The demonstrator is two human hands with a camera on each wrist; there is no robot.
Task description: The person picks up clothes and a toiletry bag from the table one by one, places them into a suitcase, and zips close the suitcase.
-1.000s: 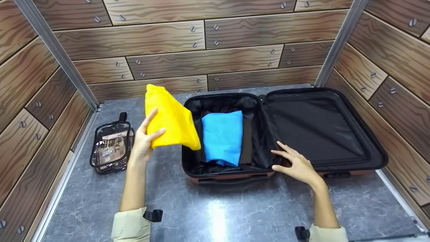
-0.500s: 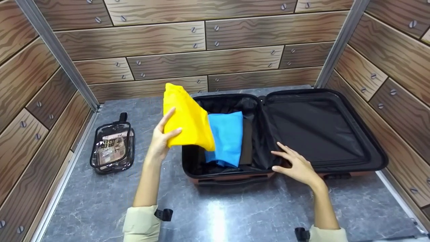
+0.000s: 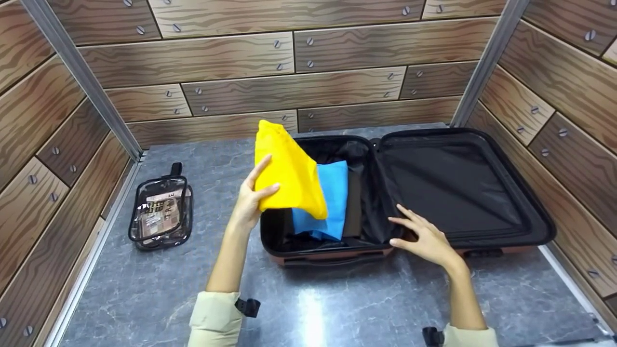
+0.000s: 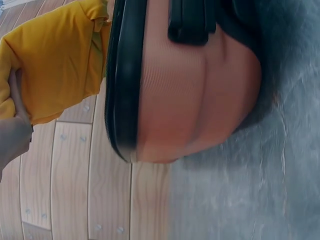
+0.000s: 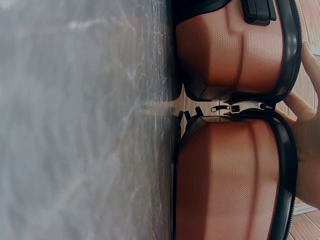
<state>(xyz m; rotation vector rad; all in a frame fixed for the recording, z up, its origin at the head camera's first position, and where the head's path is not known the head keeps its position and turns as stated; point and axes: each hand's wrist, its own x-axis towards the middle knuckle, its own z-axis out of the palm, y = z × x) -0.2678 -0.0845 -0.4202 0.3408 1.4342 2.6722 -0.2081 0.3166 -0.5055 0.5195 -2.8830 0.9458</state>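
Note:
My left hand point(image 3: 250, 198) grips a folded yellow cloth, perhaps a garment point(image 3: 289, 176), with the thumb and a finger showing on its near face. It is held up over the left part of an open suitcase point(image 3: 332, 254). Inside lies a folded blue cloth point(image 3: 335, 197), partly hidden by the yellow one, beside a dark brown folded item point(image 3: 354, 207). In the left wrist view the yellow cloth point(image 4: 62, 62) hangs above the suitcase rim. My right hand point(image 3: 426, 241), fingers spread, is at the suitcase's middle edge between its two halves; the right wrist view shows its fingertips point(image 5: 297, 105) near the rim.
The suitcase lid point(image 3: 448, 188) lies folded back to the right, lined in black. A clear pouch with black trim point(image 3: 161, 212) lies on the grey marbled surface point(image 3: 231, 270) at left. Wood-patterned walls point(image 3: 289, 58) enclose the back and sides.
My left hand has carried the yellow cloth rightward, from left of the suitcase to above it, covering part of the blue cloth. My right hand has stayed in place.

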